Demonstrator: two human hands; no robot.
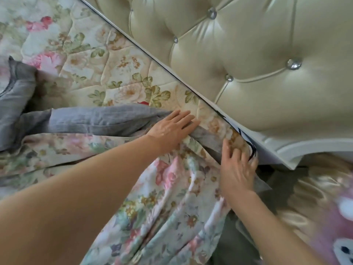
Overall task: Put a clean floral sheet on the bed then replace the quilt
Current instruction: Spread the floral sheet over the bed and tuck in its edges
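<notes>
Mattress (99,60) corner tight against headboard (248,54).

Soft, even daylight fills the scene, and the tufted headboard (248,54) carries a pale sheen with small glints on its buttons. Shadows are faint, deepest in the gap below the headboard's lower corner. Wide-angle distortion bends the headboard's edge. Below the headboard, the satin fabric (315,197) is smeared by blur.
</notes>
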